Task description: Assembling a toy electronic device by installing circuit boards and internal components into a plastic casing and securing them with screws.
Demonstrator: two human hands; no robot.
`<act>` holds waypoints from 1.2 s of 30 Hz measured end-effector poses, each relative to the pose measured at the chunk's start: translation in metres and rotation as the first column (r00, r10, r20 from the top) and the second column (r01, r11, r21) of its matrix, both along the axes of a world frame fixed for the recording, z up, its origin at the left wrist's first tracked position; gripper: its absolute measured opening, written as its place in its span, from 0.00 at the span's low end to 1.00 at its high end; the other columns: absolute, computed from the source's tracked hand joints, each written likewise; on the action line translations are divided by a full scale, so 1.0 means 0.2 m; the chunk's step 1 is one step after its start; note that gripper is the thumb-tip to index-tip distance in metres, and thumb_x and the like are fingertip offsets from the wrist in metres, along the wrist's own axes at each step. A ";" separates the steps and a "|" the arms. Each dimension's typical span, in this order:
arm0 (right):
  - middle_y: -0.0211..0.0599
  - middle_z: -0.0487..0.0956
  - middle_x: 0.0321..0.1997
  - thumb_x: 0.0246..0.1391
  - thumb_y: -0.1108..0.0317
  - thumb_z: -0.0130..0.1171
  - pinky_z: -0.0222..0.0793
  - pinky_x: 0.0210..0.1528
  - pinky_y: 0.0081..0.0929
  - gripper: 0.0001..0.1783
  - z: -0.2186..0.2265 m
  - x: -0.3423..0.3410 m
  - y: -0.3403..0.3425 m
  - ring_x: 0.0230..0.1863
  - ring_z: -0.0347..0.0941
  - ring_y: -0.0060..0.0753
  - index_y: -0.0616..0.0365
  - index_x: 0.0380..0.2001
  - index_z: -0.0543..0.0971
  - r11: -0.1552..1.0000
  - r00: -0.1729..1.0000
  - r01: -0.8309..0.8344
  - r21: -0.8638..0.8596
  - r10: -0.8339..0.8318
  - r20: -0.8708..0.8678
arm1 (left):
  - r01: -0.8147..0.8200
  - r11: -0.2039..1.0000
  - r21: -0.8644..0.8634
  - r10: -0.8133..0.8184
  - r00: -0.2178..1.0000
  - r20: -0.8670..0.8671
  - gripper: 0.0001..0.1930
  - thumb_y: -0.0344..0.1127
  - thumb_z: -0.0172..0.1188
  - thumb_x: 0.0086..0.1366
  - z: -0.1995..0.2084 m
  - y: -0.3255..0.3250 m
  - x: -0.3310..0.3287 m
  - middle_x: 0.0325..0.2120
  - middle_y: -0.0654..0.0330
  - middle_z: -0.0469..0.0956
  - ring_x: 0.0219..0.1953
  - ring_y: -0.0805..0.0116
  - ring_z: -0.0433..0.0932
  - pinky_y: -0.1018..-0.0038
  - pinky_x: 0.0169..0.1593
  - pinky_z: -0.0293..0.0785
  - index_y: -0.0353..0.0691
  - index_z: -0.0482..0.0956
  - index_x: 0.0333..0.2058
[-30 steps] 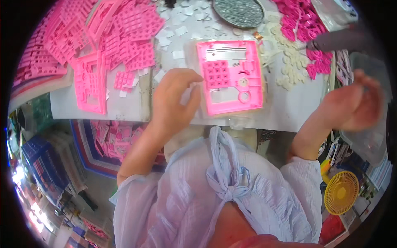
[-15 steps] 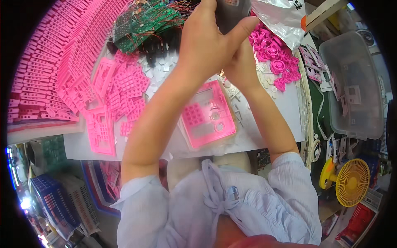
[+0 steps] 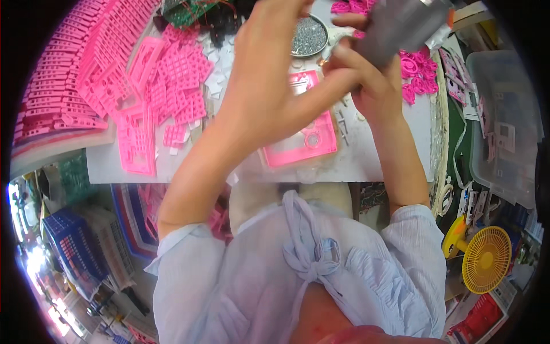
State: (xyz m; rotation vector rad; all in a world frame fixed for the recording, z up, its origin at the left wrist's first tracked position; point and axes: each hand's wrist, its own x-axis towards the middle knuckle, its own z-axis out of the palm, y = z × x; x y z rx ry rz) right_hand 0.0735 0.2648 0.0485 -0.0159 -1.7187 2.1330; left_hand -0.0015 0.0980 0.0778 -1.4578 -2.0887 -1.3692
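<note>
My right hand (image 3: 375,89) is closed around a dark grey, roughly cylindrical object (image 3: 398,28), smeared by motion, so its kind is unclear. Beside it, my left hand (image 3: 269,94) has its thumb and fingers apart and holds nothing visible; its thumb reaches toward the right hand. Below both hands, a pink plastic case shell (image 3: 303,153) lies on the white work surface, partly covered by my left hand. Just beyond the shell stands a round dish (image 3: 326,35) of small silver metal pieces, partly hidden behind my left hand.
Pink button pads (image 3: 183,71) and stacked pink frames (image 3: 54,86) fill the left side. Green circuit boards (image 3: 192,14) with wires lie at the back. Pink rings (image 3: 421,74) are piled right. A clear bin (image 3: 504,126) and yellow fan (image 3: 487,259) stand farther right.
The dark object has moved right in my right hand. My left hand has come away from it, its fingers now apart. The dish of silver pieces has come into sight.
</note>
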 end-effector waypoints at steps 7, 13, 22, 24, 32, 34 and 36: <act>0.25 0.74 0.27 0.55 0.71 0.66 0.63 0.28 0.18 0.14 -0.27 0.12 -0.10 0.27 0.68 0.14 0.62 0.43 0.76 0.979 0.976 -0.196 -0.049 0.190 -0.102 | 0.099 0.900 -0.424 -0.127 0.991 -0.039 0.16 0.28 0.63 0.55 -0.60 -0.24 0.16 0.46 0.58 0.79 0.56 0.56 0.75 0.53 0.63 0.63 0.42 0.82 0.44; 0.34 0.70 0.21 0.60 0.72 0.59 0.64 0.24 0.28 0.12 -0.34 0.09 -0.12 0.18 0.63 0.22 0.62 0.42 0.68 0.960 0.973 -0.198 0.200 0.217 -0.083 | -0.001 0.896 -0.444 -0.044 0.995 -0.092 0.09 0.33 0.64 0.56 -0.64 -0.22 0.20 0.45 0.67 0.79 0.56 0.66 0.73 0.50 0.64 0.62 0.47 0.85 0.37; 0.37 0.72 0.22 0.58 0.77 0.58 0.71 0.29 0.31 0.09 -0.34 0.09 -0.16 0.21 0.67 0.27 0.61 0.36 0.67 0.894 0.976 -0.142 0.424 0.197 -0.089 | 0.024 0.877 -0.480 -0.061 0.996 -0.062 0.12 0.33 0.62 0.55 -0.65 -0.24 0.19 0.48 0.67 0.78 0.58 0.67 0.71 0.46 0.65 0.60 0.45 0.85 0.39; 0.36 0.71 0.20 0.57 0.78 0.58 0.72 0.30 0.31 0.09 -0.32 0.09 -0.17 0.20 0.67 0.27 0.61 0.35 0.67 0.898 0.981 -0.139 0.417 0.183 -0.068 | 0.021 0.872 -0.489 -0.069 0.994 -0.080 0.11 0.33 0.62 0.56 -0.65 -0.24 0.19 0.48 0.68 0.78 0.58 0.67 0.71 0.47 0.65 0.60 0.45 0.85 0.39; 0.32 0.68 0.17 0.61 0.77 0.53 0.66 0.26 0.30 0.06 -0.25 0.08 -0.13 0.18 0.62 0.25 0.63 0.40 0.68 0.961 0.985 -0.155 0.228 0.169 -0.045 | 0.074 0.891 -0.448 -0.094 0.995 -0.022 0.17 0.33 0.64 0.54 -0.65 -0.24 0.19 0.50 0.60 0.76 0.59 0.58 0.71 0.46 0.66 0.57 0.45 0.80 0.45; 0.31 0.67 0.18 0.62 0.76 0.52 0.64 0.26 0.29 0.09 -0.20 0.05 -0.08 0.18 0.60 0.24 0.64 0.45 0.69 0.980 0.975 -0.150 0.130 0.168 -0.144 | 0.123 0.902 -0.414 -0.119 0.992 0.035 0.19 0.34 0.65 0.54 -0.60 -0.22 0.17 0.50 0.59 0.76 0.58 0.57 0.71 0.45 0.66 0.57 0.44 0.79 0.47; 0.30 0.66 0.18 0.64 0.74 0.52 0.62 0.27 0.28 0.14 -0.15 0.01 -0.02 0.18 0.58 0.24 0.65 0.51 0.69 0.980 0.937 -0.195 -0.048 0.172 -0.305 | -0.064 0.938 -0.341 0.060 0.998 -0.022 0.23 0.38 0.66 0.56 -0.57 -0.16 0.12 0.50 0.57 0.76 0.58 0.56 0.72 0.46 0.65 0.57 0.42 0.77 0.51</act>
